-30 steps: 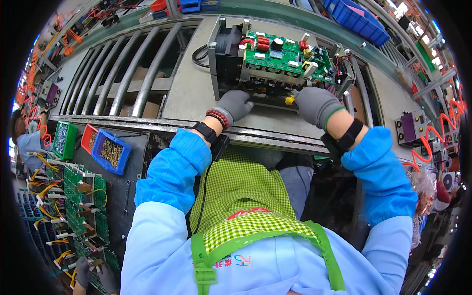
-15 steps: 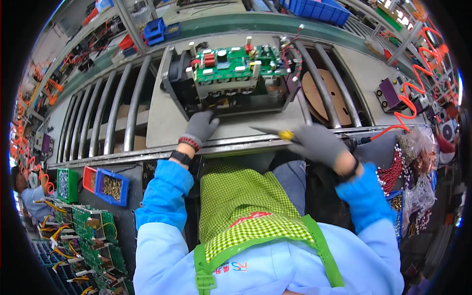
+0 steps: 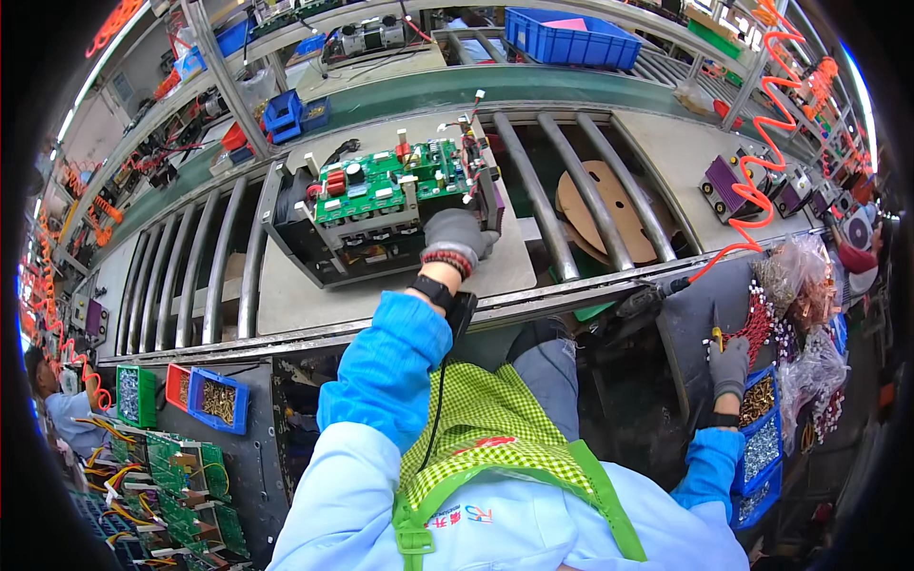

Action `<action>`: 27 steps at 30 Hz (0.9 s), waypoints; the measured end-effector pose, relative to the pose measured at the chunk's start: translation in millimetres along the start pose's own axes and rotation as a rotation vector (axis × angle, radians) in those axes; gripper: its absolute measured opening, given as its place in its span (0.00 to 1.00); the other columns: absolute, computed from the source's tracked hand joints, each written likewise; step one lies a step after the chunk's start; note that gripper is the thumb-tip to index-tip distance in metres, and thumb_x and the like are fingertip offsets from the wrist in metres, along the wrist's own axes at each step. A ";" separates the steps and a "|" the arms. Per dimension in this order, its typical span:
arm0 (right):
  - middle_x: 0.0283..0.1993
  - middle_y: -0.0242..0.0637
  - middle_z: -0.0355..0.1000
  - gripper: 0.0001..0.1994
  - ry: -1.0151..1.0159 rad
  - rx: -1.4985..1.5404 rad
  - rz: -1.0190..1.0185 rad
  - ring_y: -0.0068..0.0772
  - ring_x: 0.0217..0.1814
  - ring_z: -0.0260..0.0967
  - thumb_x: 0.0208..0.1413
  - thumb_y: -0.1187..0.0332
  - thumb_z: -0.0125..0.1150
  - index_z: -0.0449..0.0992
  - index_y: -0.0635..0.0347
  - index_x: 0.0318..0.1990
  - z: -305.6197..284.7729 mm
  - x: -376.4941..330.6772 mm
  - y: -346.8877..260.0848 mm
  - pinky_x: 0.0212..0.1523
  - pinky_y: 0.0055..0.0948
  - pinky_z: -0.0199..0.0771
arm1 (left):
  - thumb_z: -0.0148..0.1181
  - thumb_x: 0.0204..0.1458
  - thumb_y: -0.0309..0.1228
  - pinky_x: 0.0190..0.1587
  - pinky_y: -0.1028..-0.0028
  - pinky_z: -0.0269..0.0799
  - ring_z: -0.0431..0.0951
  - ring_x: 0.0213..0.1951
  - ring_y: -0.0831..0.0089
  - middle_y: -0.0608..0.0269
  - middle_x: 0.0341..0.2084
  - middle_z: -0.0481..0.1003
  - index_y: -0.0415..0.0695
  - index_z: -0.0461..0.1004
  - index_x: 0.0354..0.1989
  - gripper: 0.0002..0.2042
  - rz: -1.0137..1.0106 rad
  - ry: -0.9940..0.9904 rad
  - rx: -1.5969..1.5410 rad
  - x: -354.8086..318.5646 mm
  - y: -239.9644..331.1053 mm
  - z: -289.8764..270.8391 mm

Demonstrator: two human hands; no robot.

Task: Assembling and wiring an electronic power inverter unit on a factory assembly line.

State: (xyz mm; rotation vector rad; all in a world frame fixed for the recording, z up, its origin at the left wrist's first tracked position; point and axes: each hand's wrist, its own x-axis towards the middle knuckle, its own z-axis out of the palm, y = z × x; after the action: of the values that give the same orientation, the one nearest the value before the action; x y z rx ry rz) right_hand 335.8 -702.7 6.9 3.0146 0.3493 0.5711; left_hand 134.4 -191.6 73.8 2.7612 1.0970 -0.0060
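An open dark metal chassis [image 3: 328,270] stands on a pale board [image 3: 381,297], with a green circuit board [image 3: 386,181] along its top. My left hand [image 3: 455,236], in a grey glove, is closed at the chassis's front right corner; its fingertips are partly hidden. Far to the right, my gloved right hand [image 3: 730,366] is closed around a yellow-handled tool [image 3: 717,337], whose tip is hard to make out. That hand is beside a bundle of red wires [image 3: 757,319] with white ends and just above blue bins [image 3: 779,476] of small metal parts.
Metal rollers [image 3: 533,195] flank the pale board, with a round brown disc [image 3: 609,209] beneath those on the right. A red coiled hose [image 3: 762,190] hangs at right. Bins of screws [image 3: 217,400] and stacked circuit boards [image 3: 176,466] are at lower left.
My right hand has moved from the front rail to the far right, carrying the yellow-handled tool. My left hand has shifted right along the chassis, which now appears turned and farther left.
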 end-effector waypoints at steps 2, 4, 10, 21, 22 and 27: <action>0.45 0.51 0.70 0.17 -0.058 0.103 -0.063 0.54 0.47 0.69 0.53 0.58 0.61 0.73 0.66 0.38 -34.0 9.0 -11.3 0.47 0.46 0.68 | 0.60 0.42 0.61 0.45 0.63 0.75 0.80 0.42 0.53 0.47 0.40 0.79 0.39 0.81 0.38 0.32 -0.009 -0.165 -0.081 12.5 -6.5 0.0; 0.45 0.48 0.72 0.14 -0.168 0.382 -0.126 0.49 0.45 0.71 0.52 0.62 0.62 0.74 0.66 0.39 -82.3 15.2 -33.8 0.47 0.41 0.70 | 0.61 0.43 0.57 0.45 0.61 0.75 0.80 0.42 0.56 0.52 0.39 0.80 0.44 0.81 0.40 0.28 -0.022 -0.196 -0.036 21.0 -17.9 9.2; 0.42 0.45 0.72 0.10 -0.254 0.939 -0.656 0.44 0.43 0.72 0.51 0.70 0.60 0.74 0.65 0.39 -149.5 18.5 -157.7 0.45 0.35 0.72 | 0.57 0.53 0.45 0.45 0.58 0.75 0.80 0.43 0.54 0.51 0.41 0.79 0.42 0.80 0.42 0.19 0.097 -0.199 0.142 38.1 -50.5 48.0; 0.48 0.47 0.71 0.17 -0.311 0.885 -1.227 0.49 0.54 0.68 0.55 0.62 0.57 0.73 0.59 0.50 -33.6 134.7 -435.6 0.54 0.40 0.69 | 0.45 0.60 0.42 0.51 0.60 0.71 0.76 0.50 0.57 0.55 0.51 0.75 0.45 0.75 0.51 0.19 0.200 -0.487 0.290 41.2 -67.6 18.3; 0.48 0.47 0.71 0.17 -0.314 0.912 -1.258 0.49 0.54 0.68 0.55 0.62 0.57 0.73 0.59 0.50 -22.2 145.3 -463.1 0.54 0.40 0.69 | 0.45 0.60 0.42 0.49 0.59 0.72 0.77 0.48 0.57 0.53 0.48 0.76 0.44 0.76 0.49 0.19 0.252 -0.479 0.286 29.5 -68.3 12.8; 0.56 0.46 0.68 0.23 -0.206 0.676 -1.442 0.49 0.58 0.66 0.54 0.59 0.55 0.70 0.58 0.56 8.9 162.7 -601.2 0.58 0.40 0.67 | 0.63 0.46 0.45 0.51 0.57 0.68 0.75 0.47 0.52 0.49 0.41 0.75 0.41 0.68 0.54 0.29 0.447 0.059 0.161 -55.3 -81.1 -43.4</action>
State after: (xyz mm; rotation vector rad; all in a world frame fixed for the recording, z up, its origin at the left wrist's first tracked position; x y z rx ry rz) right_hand 359.7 -80.4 -0.2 2.1889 2.6489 -0.0459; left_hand 36.2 -164.4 107.6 3.1061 0.4867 0.0454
